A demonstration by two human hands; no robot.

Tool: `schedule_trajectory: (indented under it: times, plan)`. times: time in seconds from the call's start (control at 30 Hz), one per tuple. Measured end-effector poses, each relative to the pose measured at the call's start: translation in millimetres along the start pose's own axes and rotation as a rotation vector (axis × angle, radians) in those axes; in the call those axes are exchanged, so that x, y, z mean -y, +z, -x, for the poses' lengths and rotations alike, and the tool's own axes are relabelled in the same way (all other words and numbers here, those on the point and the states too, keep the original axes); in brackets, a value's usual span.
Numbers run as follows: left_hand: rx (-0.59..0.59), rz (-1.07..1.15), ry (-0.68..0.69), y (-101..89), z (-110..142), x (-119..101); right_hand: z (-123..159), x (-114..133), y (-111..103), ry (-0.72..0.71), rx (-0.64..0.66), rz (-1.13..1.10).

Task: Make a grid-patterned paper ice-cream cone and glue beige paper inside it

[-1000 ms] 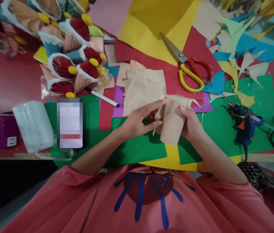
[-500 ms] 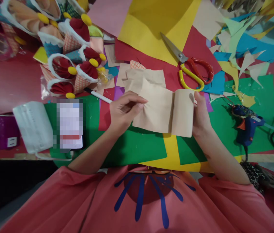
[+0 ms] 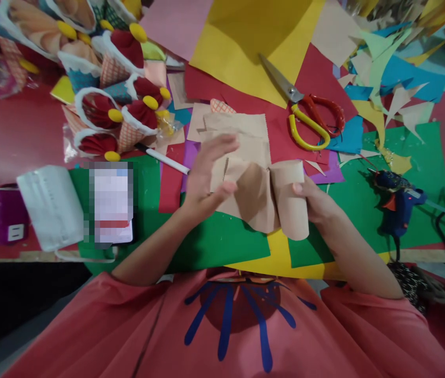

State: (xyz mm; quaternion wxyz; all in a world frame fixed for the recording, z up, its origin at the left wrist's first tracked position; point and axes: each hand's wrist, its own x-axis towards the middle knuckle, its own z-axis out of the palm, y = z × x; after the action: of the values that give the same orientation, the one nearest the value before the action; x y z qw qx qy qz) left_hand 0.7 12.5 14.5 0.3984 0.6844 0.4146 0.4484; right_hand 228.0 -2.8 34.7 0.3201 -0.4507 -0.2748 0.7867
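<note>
Beige fabric (image 3: 260, 202) may uncurl: your right hand (image 3: 315, 202) pinches its rolled edge, while your left hand (image 3: 207, 176) is open.

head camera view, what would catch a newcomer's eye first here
At the centre, the left hand and right hand work a beige sheet, one side curled into a roll. Red-and-yellow scissors lie on bright coloured paper beyond it, and a cluster of paper cones sits at the upper left. A blue glue gun rests to the right.
</note>
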Motion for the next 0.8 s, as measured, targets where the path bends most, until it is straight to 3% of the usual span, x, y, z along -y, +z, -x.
schedule_trajectory:
  times: [0.07, 0.13, 0.33, 0.57, 0.67, 0.8]
  plan:
    - [0.18, 0.104, 0.078, 8.6, 0, -1, 0, -2, 2, 0.022, 0.086, 0.018]
    - [0.233, 0.053, 0.053, 15.0, -2, -2, -1, -4, 2, 0.032, 0.118, 0.013]
    - [0.14, -0.057, 0.056, 15.0, -6, -4, -5, -7, 0, -0.046, 0.006, -0.046]
    - [0.259, -0.108, -0.249, 14.4, -5, -10, -6, -6, 6, -0.109, -0.056, -0.01]
    - [0.282, -0.153, -0.236, 14.3, -6, -10, -7, -7, 8, -0.138, -0.096, 0.004]
    - [0.205, -0.121, -0.179, 15.3, -6, -12, -6, -8, 10, -0.166, -0.137, 0.01]
